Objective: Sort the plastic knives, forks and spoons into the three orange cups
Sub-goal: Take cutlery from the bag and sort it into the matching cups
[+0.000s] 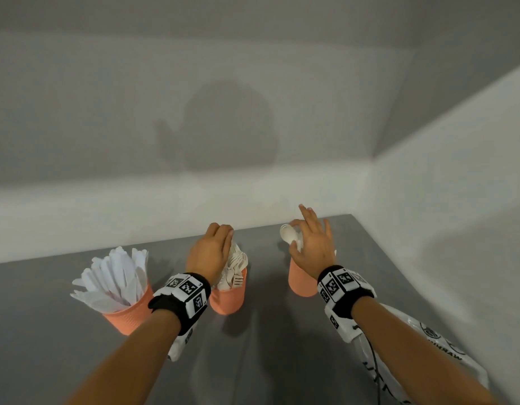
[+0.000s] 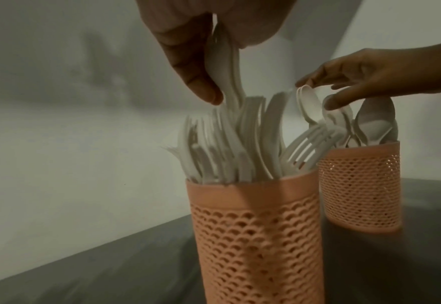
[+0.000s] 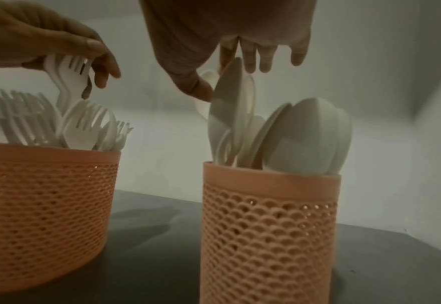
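Three orange mesh cups stand on the grey table. The left cup holds white knives. Over the middle cup, which is full of forks, my left hand pinches a fork or a few forks by the head, handles down in the cup. The right cup holds spoons. My right hand hovers above it, thumb and fingers pinching upright spoons by the bowls.
White walls close the table off at the back and on the right, and the right cup stands near that corner. A white printed plastic bag lies under my right forearm. Bare grey tabletop lies in front of the cups.
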